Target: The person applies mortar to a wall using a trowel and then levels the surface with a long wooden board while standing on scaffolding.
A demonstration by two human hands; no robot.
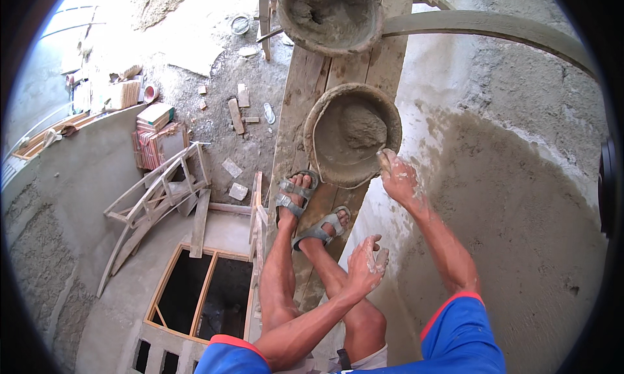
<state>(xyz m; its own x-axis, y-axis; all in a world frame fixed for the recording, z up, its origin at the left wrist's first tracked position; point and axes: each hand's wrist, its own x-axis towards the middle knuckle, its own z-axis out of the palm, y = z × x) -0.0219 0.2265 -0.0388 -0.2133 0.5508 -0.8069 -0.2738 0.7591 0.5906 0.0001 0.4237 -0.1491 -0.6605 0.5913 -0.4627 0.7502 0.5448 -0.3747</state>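
My right hand (399, 177) is closed round the handle of a trowel at the near right rim of a mortar-caked bucket (313, 136). The trowel's blade cannot be made out among the wet mortar. Inside that bucket a lump of grey mortar (361, 125) rises above the rest. Nothing is in my left hand (368, 265), which hovers over my shin with its fingers loosely bent and apart. Mortar smears both hands. Fresh, damp plaster (500, 244) covers much of the wall to the right of my right arm.
My sandalled feet stand on a narrow plank platform (296, 107). A second mortar bucket (331, 13) sits farther along it, beside a long curved board (487, 24). Far below on the left are a wood-framed opening (214, 260), wooden frames (156, 192) and stacked tiles (156, 143).
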